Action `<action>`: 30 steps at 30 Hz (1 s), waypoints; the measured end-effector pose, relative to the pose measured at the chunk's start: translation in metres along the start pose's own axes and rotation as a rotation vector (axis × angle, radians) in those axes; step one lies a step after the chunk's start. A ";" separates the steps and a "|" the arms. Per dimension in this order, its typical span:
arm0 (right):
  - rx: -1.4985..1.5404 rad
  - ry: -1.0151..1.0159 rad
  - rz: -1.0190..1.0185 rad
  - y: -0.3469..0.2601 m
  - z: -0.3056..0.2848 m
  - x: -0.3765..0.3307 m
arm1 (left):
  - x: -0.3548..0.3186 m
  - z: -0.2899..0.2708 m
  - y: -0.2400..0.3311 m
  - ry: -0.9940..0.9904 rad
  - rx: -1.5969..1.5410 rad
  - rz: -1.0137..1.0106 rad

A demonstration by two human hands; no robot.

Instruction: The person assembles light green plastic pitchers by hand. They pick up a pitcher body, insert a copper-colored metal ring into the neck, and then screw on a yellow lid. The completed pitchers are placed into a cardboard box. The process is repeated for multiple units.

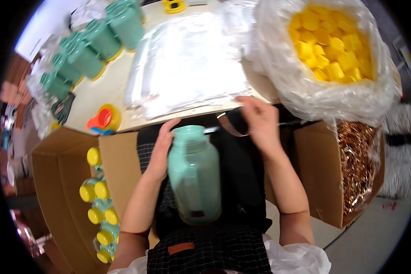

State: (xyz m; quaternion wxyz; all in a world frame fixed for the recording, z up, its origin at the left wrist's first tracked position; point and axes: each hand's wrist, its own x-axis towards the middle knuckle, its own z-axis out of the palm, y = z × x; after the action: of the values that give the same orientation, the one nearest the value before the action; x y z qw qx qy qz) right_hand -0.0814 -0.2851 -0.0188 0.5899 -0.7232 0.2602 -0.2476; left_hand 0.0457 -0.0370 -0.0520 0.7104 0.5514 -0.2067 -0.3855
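A glossy teal jug [194, 178] with a screw-thread neck and a side handle rests on my lap, its mouth uncovered and facing up. My left hand [160, 148] lies along the jug's left shoulder with its fingers stretched out, and it seems to touch the jug lightly. In my right hand [259, 121] a thin curved copper-coloured band [228, 125] is pinched; it hangs in a loop to the right of the jug's neck, apart from it.
Clear plastic bags [187, 64] lie stacked on the table. Several teal jugs [84, 55] stand at the far left, near a yellow tape dispenser [107, 119]. A bag of yellow cups [333, 50], a carton of copper bands [356, 169] and a carton [61, 182] holding yellow-ended jugs flank me.
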 end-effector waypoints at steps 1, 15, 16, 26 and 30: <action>0.055 -0.185 -0.002 -0.001 0.043 0.002 | -0.002 -0.001 0.002 0.001 -0.072 0.024; 0.465 -0.318 0.209 0.018 0.103 -0.047 | -0.036 0.006 0.001 0.289 0.057 -0.083; 0.568 -0.317 0.286 0.011 0.101 -0.055 | -0.037 0.008 0.003 0.301 0.033 -0.104; 0.479 -0.175 -0.183 0.017 0.089 -0.080 | -0.048 0.014 0.003 0.335 -0.062 0.141; 0.421 -0.191 -0.264 0.016 0.085 -0.085 | -0.051 0.011 0.000 0.284 0.055 0.213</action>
State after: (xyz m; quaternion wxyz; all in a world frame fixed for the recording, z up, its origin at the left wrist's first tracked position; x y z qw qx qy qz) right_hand -0.0894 -0.1687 -0.0541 0.7118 -0.6323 0.0494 -0.3019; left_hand 0.0060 -0.0043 -0.0416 0.7538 0.5946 -0.1723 -0.2204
